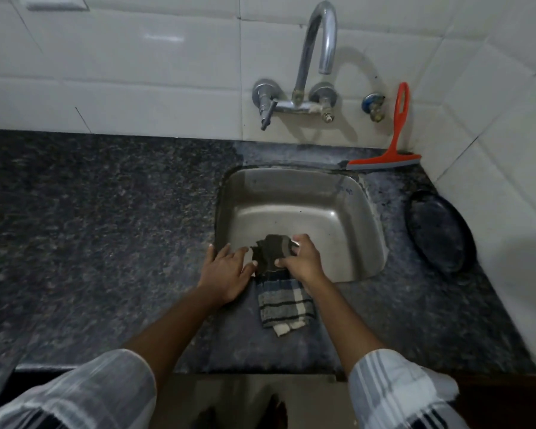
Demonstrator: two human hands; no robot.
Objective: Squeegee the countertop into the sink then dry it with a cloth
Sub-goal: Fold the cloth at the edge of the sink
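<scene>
1. The dark speckled countertop [106, 227] ran the whole width below the white tiled wall [136, 72].
2. The steel sink [338, 212] was set into it on the right, under a curved chrome tap [319, 35] fixed to the wall.
3. A black round plate [440, 230] lay on the counter just right of the sink, against the side wall.
4. The orange squeegee [396, 140] stood behind the sink's far right corner, blade on the counter, handle leaning on the tiles, well apart from both our hands.
5. The checked cloth [285, 305] lay over the sink's near edge, its lower part on the counter and its darker bunched end over the basin.
6. Our right hand [300, 258] clenched that bunched end, fingers curled round it.
7. Our left hand [226, 270] rested flat on the counter, fingers straight, its thumb side touching the cloth.
</scene>
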